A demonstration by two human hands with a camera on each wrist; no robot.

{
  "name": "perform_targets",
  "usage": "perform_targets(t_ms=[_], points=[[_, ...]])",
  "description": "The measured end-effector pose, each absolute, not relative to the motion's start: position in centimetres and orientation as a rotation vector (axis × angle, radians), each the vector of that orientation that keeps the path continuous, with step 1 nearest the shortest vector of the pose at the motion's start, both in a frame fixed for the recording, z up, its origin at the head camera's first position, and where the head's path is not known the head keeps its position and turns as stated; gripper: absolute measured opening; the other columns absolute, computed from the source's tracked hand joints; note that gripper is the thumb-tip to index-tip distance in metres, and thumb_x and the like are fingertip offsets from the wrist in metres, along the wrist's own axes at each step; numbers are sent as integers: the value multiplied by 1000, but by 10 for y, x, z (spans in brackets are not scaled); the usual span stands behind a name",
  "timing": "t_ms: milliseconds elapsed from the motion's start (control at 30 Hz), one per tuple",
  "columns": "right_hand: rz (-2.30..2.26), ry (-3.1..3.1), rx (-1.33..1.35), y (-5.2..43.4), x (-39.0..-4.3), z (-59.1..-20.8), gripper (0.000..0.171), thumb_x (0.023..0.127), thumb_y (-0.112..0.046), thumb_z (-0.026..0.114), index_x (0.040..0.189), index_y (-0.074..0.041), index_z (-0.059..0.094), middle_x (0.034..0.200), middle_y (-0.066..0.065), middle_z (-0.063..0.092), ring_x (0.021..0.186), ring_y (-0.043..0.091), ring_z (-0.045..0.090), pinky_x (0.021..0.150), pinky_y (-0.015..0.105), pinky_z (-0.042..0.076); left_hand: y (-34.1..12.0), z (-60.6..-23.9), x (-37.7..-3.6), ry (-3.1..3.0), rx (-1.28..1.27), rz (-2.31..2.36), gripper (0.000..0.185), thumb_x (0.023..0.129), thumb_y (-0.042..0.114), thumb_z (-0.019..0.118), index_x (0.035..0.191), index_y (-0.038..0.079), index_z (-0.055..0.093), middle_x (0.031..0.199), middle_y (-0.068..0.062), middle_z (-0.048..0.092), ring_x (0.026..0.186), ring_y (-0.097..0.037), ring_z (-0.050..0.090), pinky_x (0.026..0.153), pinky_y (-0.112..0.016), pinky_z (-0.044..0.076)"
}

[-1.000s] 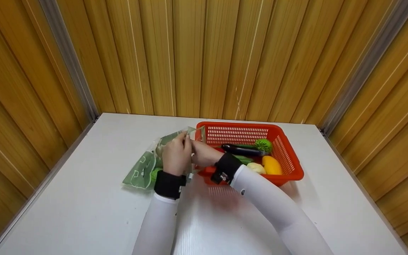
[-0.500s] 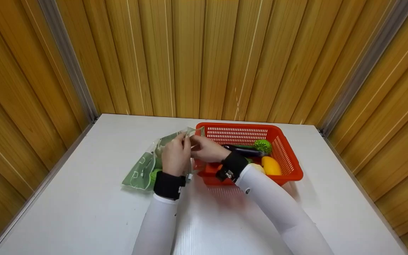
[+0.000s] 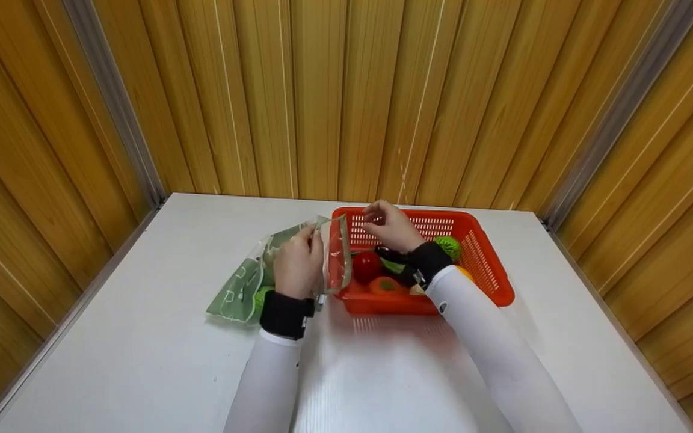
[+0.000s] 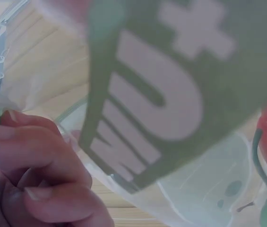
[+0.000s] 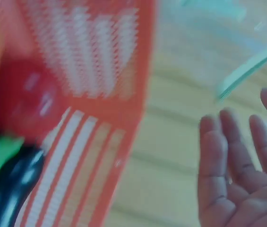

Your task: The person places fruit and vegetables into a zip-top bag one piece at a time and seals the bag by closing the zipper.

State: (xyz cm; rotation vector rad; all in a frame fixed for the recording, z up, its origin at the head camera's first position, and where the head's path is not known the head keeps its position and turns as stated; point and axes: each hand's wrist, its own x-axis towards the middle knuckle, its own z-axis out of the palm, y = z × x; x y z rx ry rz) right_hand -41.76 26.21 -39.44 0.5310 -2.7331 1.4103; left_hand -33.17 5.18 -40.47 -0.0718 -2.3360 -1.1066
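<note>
Currently left hand (image 3: 298,264) pinches bag (image 3: 262,270) mouth at basket's (image 3: 485,264) left wall; right hand (image 3: 390,227), empty, fingers relaxed, hovers over basket's far-left corner, nearer the tomato (image 3: 367,266).

right wrist view blurred; yellow vegetable (image 3: 465,273) behind right sleeve (image 3: 491,349)

I see my left hand (image 3: 298,264) pinching the open mouth of a clear and green plastic bag (image 3: 244,282), which lies on the white table (image 3: 142,361) just beside the left wall of an orange basket (image 3: 491,270) toward the far edge. My right hand (image 3: 390,225) hovers over the basket's far left corner, fingers relaxed, holding nothing. Inside I make out a red tomato (image 3: 367,264), a dark eggplant (image 3: 390,255) and a bumpy green vegetable (image 3: 447,245).
</note>
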Motion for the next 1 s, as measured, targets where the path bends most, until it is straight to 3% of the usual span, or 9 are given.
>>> perform_targets(t_ms=[133,300,500,800,900,1000], points=[[1152,-2910,381,287,-431,-406,49,98,-18,67,140,1,50,146,27,53,137,42,51,114,53,42,51,-406,-331,-2333,-81,-1096,30,101,18,59,122,2,74,78,-19,73,59,-28,59,55,-46,48],[923,-3122,220,310,-439,-421,76,94,-30,72,152,4,37,154,30,44,141,44,46,116,53,39,50,-408,-332,-2338,-89,-1090,30,102,17,58,122,2,74,80,-19,73,62,-29,61,57,-47,50],[650,-3375,263,319,-440,-432,94,93,-43,72,159,6,25,159,30,39,147,44,39,121,52,33,49,-406,-331,-2334,-95,-1099,31,102,17,58,123,2,74,83,-20,74,62,-30,62,58,-48,50],[412,-3466,390,305,-433,-434,81,89,-37,78,151,2,44,148,23,55,133,38,55,111,50,46,50,-405,-329,-2358,-83,-1124,32,103,20,58,125,2,73,92,-21,77,68,-31,67,63,-48,53],[324,-3470,376,302,-432,-435,61,86,-32,80,135,-1,60,133,17,66,118,34,58,99,46,50,50,-404,-329,-2362,-83,-1123,32,103,20,57,125,2,73,92,-21,77,67,-31,67,62,-47,53],[280,-3473,374,301,-432,-435,36,83,-26,80,111,-5,71,112,12,70,100,28,51,83,40,46,51,-404,-329,-2365,-90,-1125,33,103,20,57,126,2,73,90,-20,77,65,-30,66,61,-46,52]])
